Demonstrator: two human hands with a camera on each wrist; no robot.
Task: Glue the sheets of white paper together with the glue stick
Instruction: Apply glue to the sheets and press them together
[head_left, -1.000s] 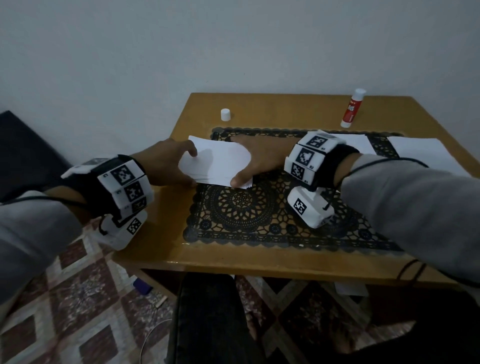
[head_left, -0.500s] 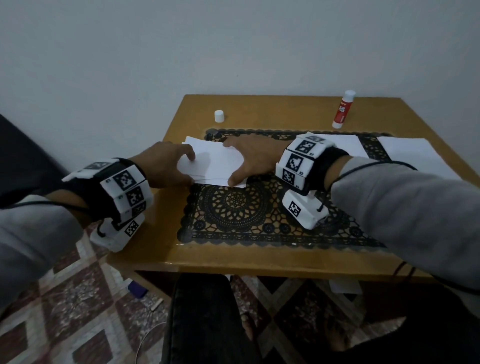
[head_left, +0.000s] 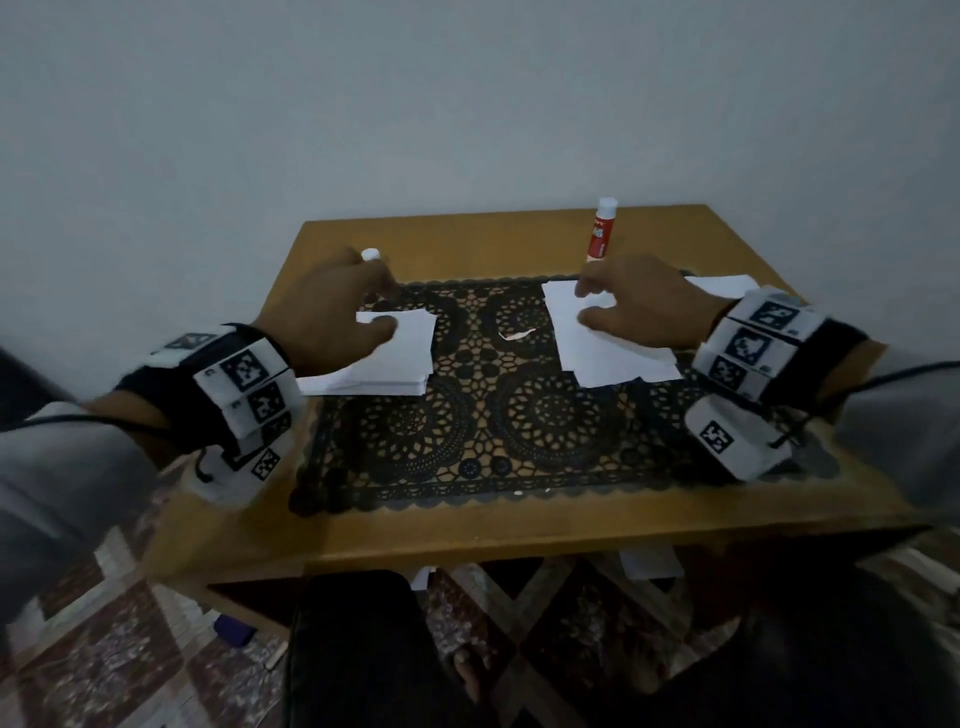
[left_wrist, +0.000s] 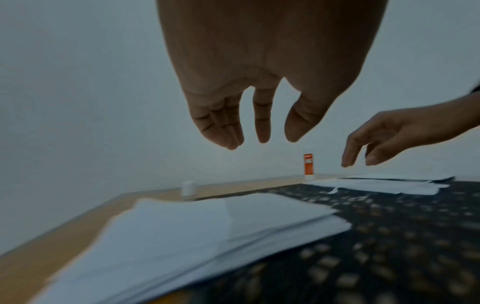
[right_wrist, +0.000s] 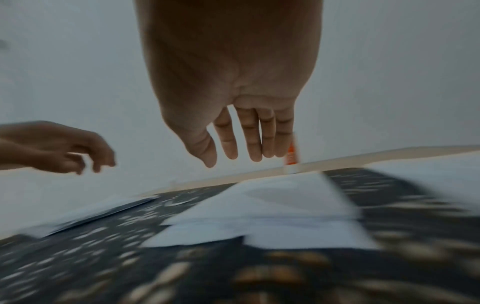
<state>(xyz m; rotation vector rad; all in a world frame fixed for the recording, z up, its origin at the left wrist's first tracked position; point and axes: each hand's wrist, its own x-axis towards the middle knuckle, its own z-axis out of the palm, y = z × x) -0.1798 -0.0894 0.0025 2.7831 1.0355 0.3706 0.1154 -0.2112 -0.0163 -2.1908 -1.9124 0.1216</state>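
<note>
A stack of white paper (head_left: 395, 358) (left_wrist: 197, 232) lies at the left of the black lace mat (head_left: 498, 431). My left hand (head_left: 332, 312) (left_wrist: 259, 115) hovers above it, fingers relaxed, holding nothing. More white sheets (head_left: 608, 348) (right_wrist: 259, 211) lie at the right of the mat. My right hand (head_left: 639, 306) (right_wrist: 233, 131) floats over them, fingers hanging loose and empty. The uncapped red glue stick (head_left: 600, 231) (left_wrist: 308, 164) stands upright at the back of the table. Its white cap (head_left: 370, 254) (left_wrist: 189, 188) stands at the back left.
The wooden table (head_left: 493, 525) stands against a plain wall. A small paper scrap (head_left: 514, 333) lies mid-mat. Another sheet (head_left: 727, 285) lies behind my right wrist. A dark seat (head_left: 358, 649) and a patterned floor (head_left: 104, 649) lie below the front edge.
Both hands have lifted off the left stack. My right hand has swung across to the right sheets. The left hand has risen above the stack. The camera has shifted.
</note>
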